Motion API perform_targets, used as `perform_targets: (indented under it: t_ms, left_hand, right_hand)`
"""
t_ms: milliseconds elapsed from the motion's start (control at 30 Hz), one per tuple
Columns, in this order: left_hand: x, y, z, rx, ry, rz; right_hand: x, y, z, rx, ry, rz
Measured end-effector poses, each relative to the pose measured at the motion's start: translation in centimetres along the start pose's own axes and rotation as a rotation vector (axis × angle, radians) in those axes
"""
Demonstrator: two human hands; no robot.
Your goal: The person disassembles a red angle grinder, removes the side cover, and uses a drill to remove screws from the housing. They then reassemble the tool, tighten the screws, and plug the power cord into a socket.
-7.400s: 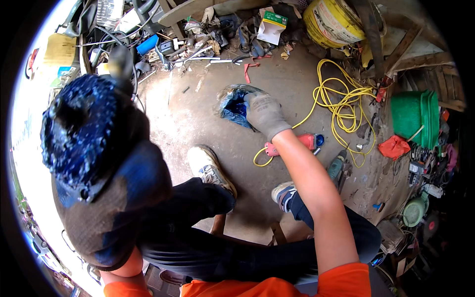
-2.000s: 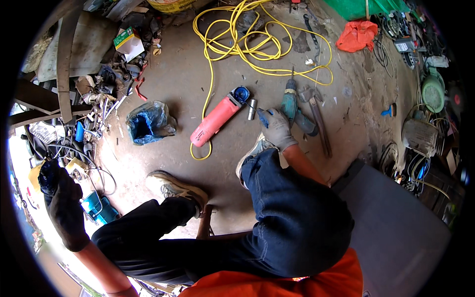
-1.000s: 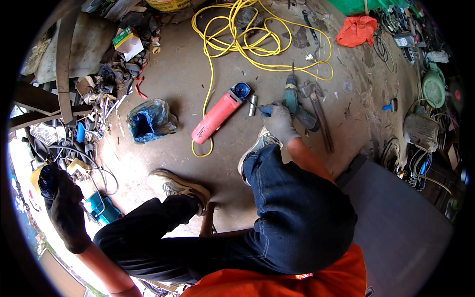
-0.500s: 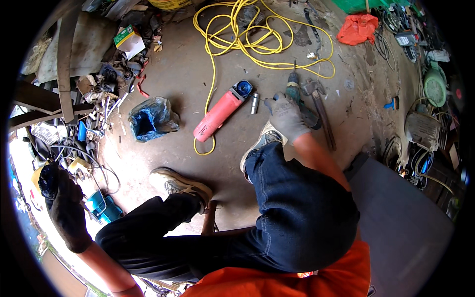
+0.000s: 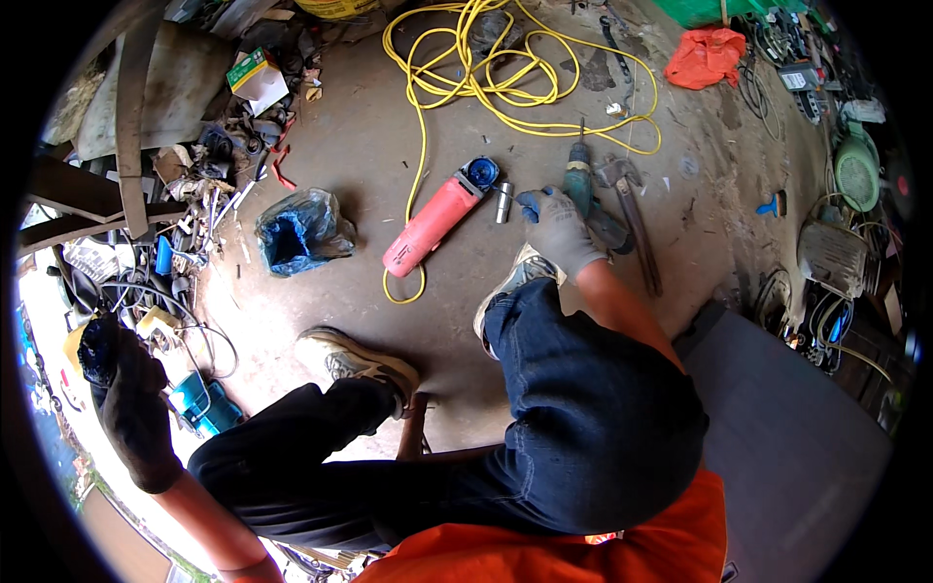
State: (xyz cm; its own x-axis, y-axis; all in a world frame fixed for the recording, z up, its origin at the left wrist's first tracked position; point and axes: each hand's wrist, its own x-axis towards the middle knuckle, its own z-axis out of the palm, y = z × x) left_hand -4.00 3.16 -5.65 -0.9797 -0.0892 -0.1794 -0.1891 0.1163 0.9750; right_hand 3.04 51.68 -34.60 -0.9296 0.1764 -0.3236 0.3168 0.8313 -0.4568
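Moved off the blue-smeared clear plastic bag (image 5: 330,231), which now sits untouched on the concrete floor (image 5: 452,330), my grey-gloved right grip (image 5: 562,231) pauses between a silver metal socket (image 5: 502,204) and a green power drill (image 5: 577,183); whether its curled fingers pinch anything, I cannot tell. My dark-gloved left grip (image 5: 134,418) holds a blue-greased black part (image 5: 97,352) far leftward. Bare concrete separates bag from red, blue-headed power tool (image 5: 432,225); drill and wooden-handled hammer (image 5: 637,228) hem my right side.
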Motion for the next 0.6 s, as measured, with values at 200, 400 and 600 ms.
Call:
perform_targets:
  t_ms: [200, 400, 600]
  left_hand:
    - [0.1, 0.1, -1.0, -0.021, -0.081, -0.022]
    - [0.0, 0.0, -0.6, 0.028, 0.003, -0.013]
    - [-0.1, -0.3, -0.1, 0.127, 0.073, 0.022]
  right_hand:
    - [0.0, -0.4, -0.3, 0.024, 0.052, -0.043]
    - [0.9, -0.2, -0.1, 0.222, -0.023, 0.157]
    - [0.3, 0.3, 0.5, -0.093, -0.010, -0.014]
